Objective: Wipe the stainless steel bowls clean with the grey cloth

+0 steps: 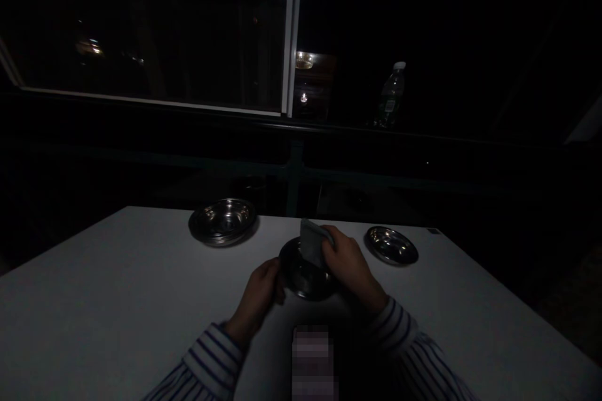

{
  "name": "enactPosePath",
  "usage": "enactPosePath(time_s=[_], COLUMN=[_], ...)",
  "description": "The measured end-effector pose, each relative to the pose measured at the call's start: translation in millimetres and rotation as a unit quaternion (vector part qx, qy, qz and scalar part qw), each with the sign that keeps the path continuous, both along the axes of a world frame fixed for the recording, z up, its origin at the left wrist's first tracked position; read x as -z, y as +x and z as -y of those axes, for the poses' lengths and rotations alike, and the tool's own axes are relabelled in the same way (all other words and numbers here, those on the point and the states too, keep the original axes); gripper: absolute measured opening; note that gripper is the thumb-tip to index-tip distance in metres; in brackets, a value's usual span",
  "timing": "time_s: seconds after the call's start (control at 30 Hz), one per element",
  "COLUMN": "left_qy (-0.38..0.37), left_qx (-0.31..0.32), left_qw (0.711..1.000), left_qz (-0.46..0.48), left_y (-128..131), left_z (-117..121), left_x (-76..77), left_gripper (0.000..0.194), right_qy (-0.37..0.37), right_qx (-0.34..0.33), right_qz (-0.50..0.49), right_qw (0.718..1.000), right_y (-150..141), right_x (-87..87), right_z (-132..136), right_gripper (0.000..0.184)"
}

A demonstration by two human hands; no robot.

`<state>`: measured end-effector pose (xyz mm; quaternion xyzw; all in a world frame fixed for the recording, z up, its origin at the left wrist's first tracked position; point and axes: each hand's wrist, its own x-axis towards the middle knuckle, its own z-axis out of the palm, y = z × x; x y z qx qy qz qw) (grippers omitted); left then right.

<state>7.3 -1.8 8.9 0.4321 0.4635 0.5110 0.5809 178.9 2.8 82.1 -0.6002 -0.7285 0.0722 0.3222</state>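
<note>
My right hand [345,263] grips a folded pale grey cloth [311,241] and presses it against the inside of a round stainless steel dish [303,279]. My left hand [258,297] holds the near left rim of that dish, which seems tilted up off the white table [117,276]. The hands and cloth hide part of the dish. Another steel dish [222,221] stands at the far left, and a third [391,245] sits beyond my right hand.
A pixelated patch [313,363] covers the table's near middle, between my striped sleeves. Beyond the far edge it is dark. A window frame [286,31] and a plastic water bottle [390,97] show faintly there, and the bottle may be a reflection.
</note>
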Motion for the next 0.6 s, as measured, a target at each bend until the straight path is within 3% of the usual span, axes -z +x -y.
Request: enactPosePath(time_s=[0.07, 0.2, 0.43, 0.6], left_qy=[0.010, 0.031, 0.046, 0.036], left_qx=[0.017, 0.041, 0.047, 0.039], left_qw=[0.999, 0.997, 0.996, 0.996], left_qz=[0.027, 0.054, 0.060, 0.066], left_y=[1, 1, 1, 0], left_z=[2, 2, 1, 1], left_x=[2.4, 7.2, 10.2, 9.6], left_gripper=[0.032, 0.028, 0.029, 0.028], right_qy=[0.013, 0.050, -0.101, -0.168], right_qx=[0.016, 0.018, -0.084, -0.145], right_qz=[-0.011, 0.060, 0.024, -0.057], right_qw=[1.000, 0.997, 0.991, 0.973], right_y=[3, -3, -32, -36], right_x=[-1.1, 4.3, 31.8, 32.3], right_z=[0, 6, 0, -14], right_gripper=[0.034, 0.038, 0.035, 0.033])
